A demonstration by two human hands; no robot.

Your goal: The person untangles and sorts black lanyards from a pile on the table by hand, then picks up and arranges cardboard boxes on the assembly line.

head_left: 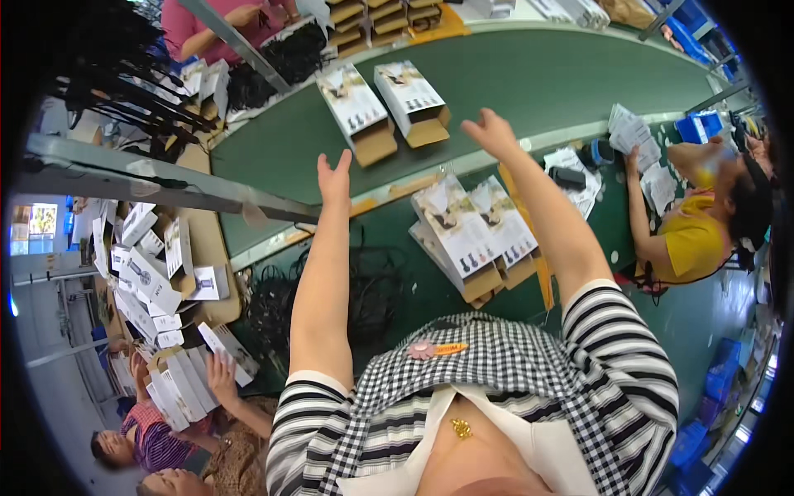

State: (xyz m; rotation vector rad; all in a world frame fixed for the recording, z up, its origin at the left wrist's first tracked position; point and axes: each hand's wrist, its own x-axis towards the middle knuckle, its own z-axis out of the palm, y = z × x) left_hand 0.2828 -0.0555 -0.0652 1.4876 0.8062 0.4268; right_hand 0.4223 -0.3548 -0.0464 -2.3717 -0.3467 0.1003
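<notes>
Two white printed cartons lie side by side on the green conveyor belt, the left carton (351,99) and the right carton (409,87). Their near ends show brown cardboard flaps standing open. My left hand (334,176) reaches over the belt's near edge, just in front of the left carton, with thumb and fingers spread and nothing in it. To the right of the right carton, my right hand (492,134) is held out open and holds nothing. Closer to my body, a stack of similar cartons (451,223) rests on the green worktop, between my forearms.
Black cables (285,306) lie in a heap by my left forearm. A metal rail (174,182) crosses at left, above a pile of white boxes (149,277). A co-worker in a yellow top (691,248) handles paper leaflets (633,136) at right. More people work at far left and lower left.
</notes>
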